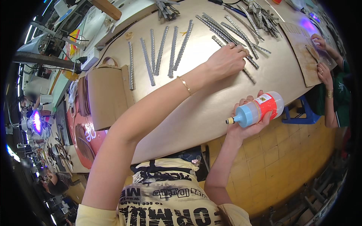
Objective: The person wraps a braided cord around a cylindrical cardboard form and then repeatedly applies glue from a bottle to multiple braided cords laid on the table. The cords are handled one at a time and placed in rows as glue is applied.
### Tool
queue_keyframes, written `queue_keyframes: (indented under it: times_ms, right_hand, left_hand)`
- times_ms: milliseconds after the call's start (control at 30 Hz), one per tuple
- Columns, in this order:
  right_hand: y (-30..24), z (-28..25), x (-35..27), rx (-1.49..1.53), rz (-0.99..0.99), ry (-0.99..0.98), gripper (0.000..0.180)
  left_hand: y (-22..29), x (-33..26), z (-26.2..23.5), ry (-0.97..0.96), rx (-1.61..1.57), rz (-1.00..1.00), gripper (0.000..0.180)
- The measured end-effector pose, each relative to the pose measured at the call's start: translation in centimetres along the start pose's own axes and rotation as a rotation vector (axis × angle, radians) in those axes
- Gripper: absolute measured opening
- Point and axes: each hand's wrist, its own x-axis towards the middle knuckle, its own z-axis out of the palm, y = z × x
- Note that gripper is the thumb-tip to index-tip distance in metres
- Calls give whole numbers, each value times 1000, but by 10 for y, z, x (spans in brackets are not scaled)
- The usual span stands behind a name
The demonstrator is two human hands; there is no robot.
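So the grey strip (249, 74) is the thing being handled here: a long, thin, bumpy-edged piece lying flat on the tan worktop (196, 109), angled down to the right, right at the near end of a loose bunch of similar strips (233, 32). The left hand (226, 62) is reached out over it, palm down, fingers curled and fingertips pressing on the strip, so it's pinned rather than lifted. There's a thin gold bracelet (184, 85) on that wrist.

The right hand (245, 120) is off the front edge of the worktop, wrapped tight around a glue bottle (256, 110) held sideways, blue cap end and small nozzle pointing left, red label, clear base to the right. It's clear of the strip, not touching it.

Further left, a neat row of strips (162, 52) is laid out side by side, well apart from the bunch. Near those sit a brown bag-shaped piece (105, 96) with a handle. On the far right another person's hands (320, 56) are working on a flat brown sheet (301, 56).
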Motion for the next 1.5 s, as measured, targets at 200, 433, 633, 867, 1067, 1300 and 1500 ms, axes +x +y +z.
queue_keyframes:
  times_ms: [200, 433, 633, 867, 1067, 1300, 1500]
  right_hand:
    - [-2, -2, 4, 188, 41, -124, 71]
    - [-2, -6, 8, 16, 24, -91, 72]
    - [14, 15, -3, -427, -182, 71, 59]
    - [33, 50, -14, -1031, -385, -179, 51]
    - [56, 81, 1, -1309, -582, -457, 46]
    - [73, 83, 4, -1314, -547, -524, 49]
    - [74, 76, 5, -1316, -541, -505, 49]
  left_hand:
    - [25, -59, -63, 33, -239, -318, 18]
    - [48, -169, -102, -135, -1174, -916, 35]
    - [66, -217, -72, 168, -668, -778, 42]
    - [68, -233, -66, 103, -564, -645, 40]
    - [70, -212, -52, -6, -510, -648, 37]
    - [73, -214, -44, 69, -443, -642, 35]
    - [75, -216, -41, 102, -430, -644, 36]
